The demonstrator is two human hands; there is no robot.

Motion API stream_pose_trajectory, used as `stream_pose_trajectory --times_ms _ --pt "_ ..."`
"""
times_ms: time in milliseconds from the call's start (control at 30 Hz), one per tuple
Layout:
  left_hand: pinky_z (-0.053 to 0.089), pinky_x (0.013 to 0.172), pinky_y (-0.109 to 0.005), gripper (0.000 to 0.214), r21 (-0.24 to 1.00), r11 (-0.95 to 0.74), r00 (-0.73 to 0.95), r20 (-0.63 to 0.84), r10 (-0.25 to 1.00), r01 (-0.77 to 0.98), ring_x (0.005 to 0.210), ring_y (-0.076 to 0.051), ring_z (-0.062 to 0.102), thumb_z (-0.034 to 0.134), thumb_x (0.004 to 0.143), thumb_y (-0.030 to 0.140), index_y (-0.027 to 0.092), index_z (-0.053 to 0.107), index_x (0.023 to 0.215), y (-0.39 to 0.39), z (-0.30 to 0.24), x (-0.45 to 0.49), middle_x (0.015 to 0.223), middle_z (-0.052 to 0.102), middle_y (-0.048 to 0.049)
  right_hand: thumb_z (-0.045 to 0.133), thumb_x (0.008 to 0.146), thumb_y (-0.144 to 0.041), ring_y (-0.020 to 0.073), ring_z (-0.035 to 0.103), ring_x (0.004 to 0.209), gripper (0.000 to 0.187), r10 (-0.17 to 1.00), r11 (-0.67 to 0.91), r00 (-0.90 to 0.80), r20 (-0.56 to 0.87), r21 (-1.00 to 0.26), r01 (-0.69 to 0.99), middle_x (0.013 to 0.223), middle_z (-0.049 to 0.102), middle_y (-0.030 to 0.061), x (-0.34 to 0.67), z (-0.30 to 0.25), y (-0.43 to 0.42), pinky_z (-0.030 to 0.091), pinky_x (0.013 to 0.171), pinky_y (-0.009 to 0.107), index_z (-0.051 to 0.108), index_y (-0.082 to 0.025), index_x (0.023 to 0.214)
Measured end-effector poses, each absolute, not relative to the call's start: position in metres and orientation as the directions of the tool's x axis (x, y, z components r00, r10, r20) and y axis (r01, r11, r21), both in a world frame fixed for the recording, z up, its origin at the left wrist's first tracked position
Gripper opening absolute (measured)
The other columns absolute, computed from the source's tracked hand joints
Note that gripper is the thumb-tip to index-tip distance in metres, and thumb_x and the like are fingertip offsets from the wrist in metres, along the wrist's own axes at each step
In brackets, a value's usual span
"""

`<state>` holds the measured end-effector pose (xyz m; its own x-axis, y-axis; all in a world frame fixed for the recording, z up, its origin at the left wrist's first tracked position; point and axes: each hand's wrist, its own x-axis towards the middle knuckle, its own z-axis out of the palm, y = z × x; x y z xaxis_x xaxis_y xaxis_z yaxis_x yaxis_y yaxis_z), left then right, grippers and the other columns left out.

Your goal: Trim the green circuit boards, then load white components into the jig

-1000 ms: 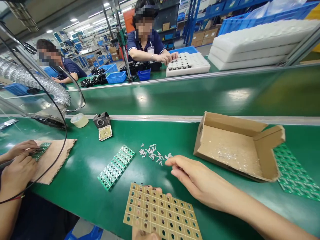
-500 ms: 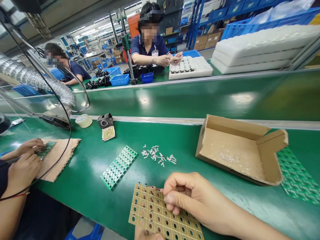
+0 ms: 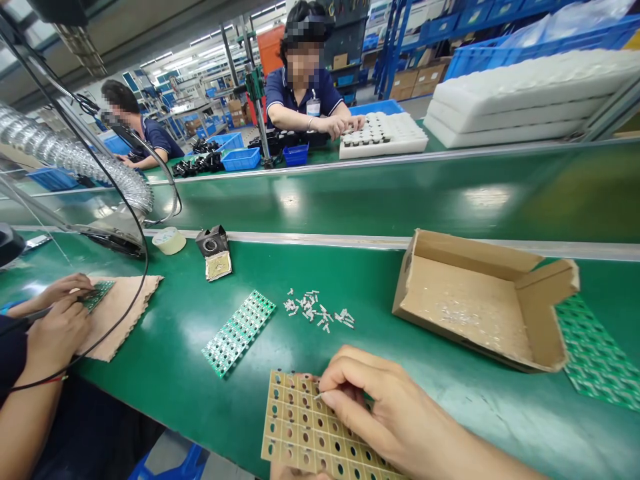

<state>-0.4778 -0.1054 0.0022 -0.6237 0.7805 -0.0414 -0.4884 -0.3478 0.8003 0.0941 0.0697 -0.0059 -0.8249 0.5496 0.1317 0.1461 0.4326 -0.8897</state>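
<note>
A tan perforated circuit board panel (image 3: 300, 427), with rows of round holes, is held tilted at the bottom centre. My left hand (image 3: 296, 473) grips it from beneath at the near edge; most of that hand is hidden under the panel or cut off by the frame. Over the panel's far part, my right hand (image 3: 383, 403) pinches a small thin light piece (image 3: 318, 397) between thumb and forefinger. Whether the piece touches the panel, I cannot tell. Beyond lies a loose pile of small metallic pieces (image 3: 310, 308), with a green circuit board panel (image 3: 239, 333) to its left.
At right stands an open cardboard box (image 3: 470, 280) with small clear bits inside, beside more green panels (image 3: 597, 347). A tape roll (image 3: 169, 241) and a small black holder (image 3: 212, 240) sit near the back rail. A co-worker's hands (image 3: 63, 313) work at left on a cloth.
My right hand has shifted slightly left over the panel, and the small piece in its fingertips now shows. Across the bench, the co-worker's hands have lowered to the white tray.
</note>
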Motion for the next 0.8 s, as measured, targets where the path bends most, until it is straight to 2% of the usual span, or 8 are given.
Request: stream_pose_trajectory --times_ms 100,200,300,367,433,533,667,800 --pt "0.055 0.046 -0.023 0.024 0.840 -0.308 -0.638 -0.057 0.768 -0.446 0.058 -0.014 0.071 0.055 0.090 0.012 0.024 0.072 0.102 -0.104 0.004 -0.479 0.066 0.072 0.0019 0.046 0.093 -0.020 0.0110 0.055 0.064 0.017 0.548 0.426 -0.830 0.103 -0.888 0.171 0.079 0.059 0.0004 0.095 -0.004 0.068 0.043 0.058 0.022 0.057 -0.020 0.080" --pt "0.054 0.047 -0.023 0.014 0.877 -0.280 -0.654 -0.048 0.755 -0.389 0.058 -0.012 0.069 0.058 0.092 0.018 0.019 0.070 0.101 -0.102 0.005 -0.480 0.070 0.072 0.0007 0.044 0.093 -0.020 0.0105 0.054 0.063 0.018 0.543 0.432 -0.834 0.097 -0.884 0.178 0.078 0.058 0.0008 0.096 -0.003 0.068 0.043 0.057 0.022 0.055 -0.020 0.079" --pt "0.056 0.047 -0.023 0.013 0.917 -0.215 -0.659 -0.065 0.749 -0.335 0.070 -0.017 0.073 0.058 0.092 0.019 0.020 0.070 0.087 -0.094 0.014 -0.489 0.064 0.069 0.0020 0.044 0.092 -0.019 0.0102 0.053 0.061 0.018 0.539 0.444 -0.836 0.102 -0.878 0.179 0.077 0.057 0.0010 0.096 -0.002 0.068 0.042 0.055 0.021 0.055 -0.019 0.077" --pt "0.055 0.048 -0.020 0.020 0.944 -0.150 -0.665 -0.089 0.742 -0.293 0.074 -0.016 0.074 0.055 0.089 0.010 0.020 0.068 0.079 -0.083 0.026 -0.504 0.060 0.066 0.0045 0.044 0.091 -0.018 0.0100 0.053 0.061 0.018 0.538 0.457 -0.835 0.117 -0.873 0.172 0.076 0.058 0.0011 0.096 -0.002 0.068 0.042 0.054 0.020 0.056 -0.019 0.077" --pt "0.055 0.054 -0.014 0.027 0.967 -0.077 -0.675 -0.111 0.730 -0.243 0.066 -0.010 0.072 0.048 0.082 -0.006 0.016 0.064 0.077 -0.072 0.043 -0.521 0.063 0.065 0.0065 0.044 0.091 -0.017 0.0101 0.053 0.061 0.019 0.538 0.483 -0.830 0.146 -0.860 0.162 0.076 0.058 0.0012 0.095 -0.003 0.068 0.042 0.054 0.021 0.057 -0.019 0.078" --pt "0.057 0.062 -0.007 0.047 0.984 -0.003 -0.691 -0.123 0.712 -0.178 0.056 -0.006 0.068 0.038 0.073 -0.020 0.022 0.061 0.072 -0.063 0.061 -0.537 0.064 0.067 0.0074 0.043 0.091 -0.016 0.0108 0.053 0.062 0.019 0.531 0.525 -0.826 0.186 -0.838 0.149 0.075 0.058 0.0014 0.095 -0.003 0.067 0.042 0.054 0.021 0.057 -0.018 0.078" --pt "0.057 0.058 -0.007 0.047 0.978 -0.109 -0.706 -0.050 0.706 -0.178 0.057 -0.007 0.070 0.038 0.078 -0.016 0.027 0.058 0.077 -0.072 0.056 -0.516 0.060 0.065 0.0099 0.043 0.091 -0.017 0.0112 0.052 0.062 0.020 0.523 0.550 -0.826 0.211 -0.824 0.138 0.075 0.058 0.0017 0.096 -0.003 0.067 0.043 0.054 0.022 0.058 -0.018 0.078" --pt "0.054 0.064 -0.001 0.056 0.943 -0.241 -0.693 0.015 0.721 -0.230 0.071 0.000 0.071 0.020 0.084 -0.012 0.031 0.057 0.085 -0.086 0.036 -0.470 0.069 0.067 0.0072 0.043 0.092 -0.017 0.0117 0.053 0.063 0.021 0.525 0.569 -0.817 0.239 -0.813 0.128 0.074 0.058 0.0020 0.096 -0.004 0.066 0.043 0.054 0.022 0.058 -0.018 0.078"
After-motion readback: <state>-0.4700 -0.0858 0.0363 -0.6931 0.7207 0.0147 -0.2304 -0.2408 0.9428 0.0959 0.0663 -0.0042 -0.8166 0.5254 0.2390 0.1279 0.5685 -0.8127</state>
